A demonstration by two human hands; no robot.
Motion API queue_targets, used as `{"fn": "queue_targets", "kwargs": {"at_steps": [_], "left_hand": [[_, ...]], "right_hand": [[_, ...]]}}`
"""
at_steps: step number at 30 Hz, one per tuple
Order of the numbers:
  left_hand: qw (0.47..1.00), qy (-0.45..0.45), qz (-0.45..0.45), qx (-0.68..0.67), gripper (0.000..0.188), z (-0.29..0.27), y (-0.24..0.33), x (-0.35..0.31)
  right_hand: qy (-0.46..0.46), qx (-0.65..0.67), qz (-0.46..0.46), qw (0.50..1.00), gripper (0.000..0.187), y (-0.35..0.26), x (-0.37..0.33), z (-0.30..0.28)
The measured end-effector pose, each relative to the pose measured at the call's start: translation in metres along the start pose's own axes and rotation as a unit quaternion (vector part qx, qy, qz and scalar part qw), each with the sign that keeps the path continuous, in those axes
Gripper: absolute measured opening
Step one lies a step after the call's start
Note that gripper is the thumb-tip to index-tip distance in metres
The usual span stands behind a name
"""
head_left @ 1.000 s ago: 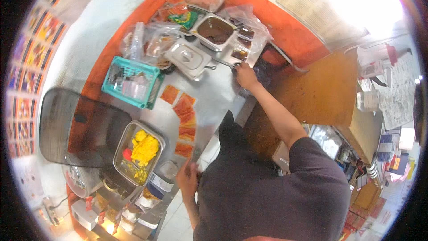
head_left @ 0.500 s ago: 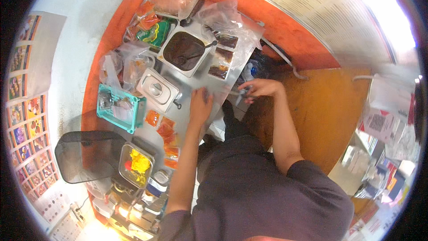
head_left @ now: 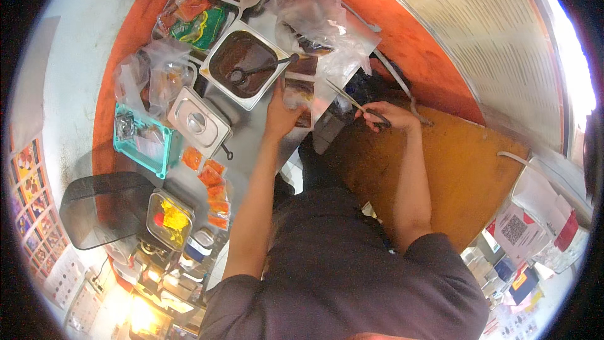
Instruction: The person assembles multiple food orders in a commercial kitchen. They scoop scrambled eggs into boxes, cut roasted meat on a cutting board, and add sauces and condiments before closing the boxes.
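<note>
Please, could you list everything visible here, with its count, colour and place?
table: one, grey, centre
open pan: one, steel with brown sauce, upper centre
ladle: one, black, in open pan
lidded pan: one, steel, left of centre
dark packets: several, brown, right of open pan
orange packets: several, orange-red, on the table
basket: one, teal, left
tray: one, steel with yellow food, lower left
cover: one, dark translucent, far left
plastic bags: several, clear, around open pan
package: one, green, upper left
wooden panel: one, brown, right
posters: several, mixed, far left, upper right
small clutter: uncountable, mixed, lower left, far right
scissors: one, dark-handled, right of dark packets
left hand: one, bare, at dark packets
right hand: one, bare, around scissors
</note>
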State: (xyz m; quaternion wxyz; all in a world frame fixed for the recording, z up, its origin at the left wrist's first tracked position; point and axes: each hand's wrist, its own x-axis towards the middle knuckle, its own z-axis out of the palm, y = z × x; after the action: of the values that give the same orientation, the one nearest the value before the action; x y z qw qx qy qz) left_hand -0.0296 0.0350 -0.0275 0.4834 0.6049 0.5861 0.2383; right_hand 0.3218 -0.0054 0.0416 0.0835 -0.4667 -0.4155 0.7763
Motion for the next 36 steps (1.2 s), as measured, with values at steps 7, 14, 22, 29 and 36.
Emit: {"fn": "queue_targets", "kwargs": {"at_steps": [7,14,22,29,36], "left_hand": [[0.994,-0.077,-0.01,-0.081,0.09,-0.046,-0.004,-0.035],[0.986,-0.076,0.013,-0.146,0.081,-0.062,-0.016,-0.062],[0.985,-0.112,-0.004,-0.134,0.079,-0.076,-0.027,-0.082],[0.984,-0.122,0.011,-0.126,0.077,-0.072,-0.035,-0.091],[0.977,-0.146,-0.019,-0.154,0.071,-0.071,-0.045,-0.096]], "right_hand": [[-0.098,-0.136,0.047,0.985,0.042,-0.008,0.032,-0.003],[-0.108,-0.063,0.043,0.991,0.051,0.009,0.065,0.022],[-0.115,-0.079,0.043,0.989,0.051,0.005,0.09,0.043],[-0.108,-0.088,0.048,0.989,0.05,0.003,0.093,0.053],[-0.11,-0.095,0.081,0.986,0.047,0.004,0.095,0.059]]}}
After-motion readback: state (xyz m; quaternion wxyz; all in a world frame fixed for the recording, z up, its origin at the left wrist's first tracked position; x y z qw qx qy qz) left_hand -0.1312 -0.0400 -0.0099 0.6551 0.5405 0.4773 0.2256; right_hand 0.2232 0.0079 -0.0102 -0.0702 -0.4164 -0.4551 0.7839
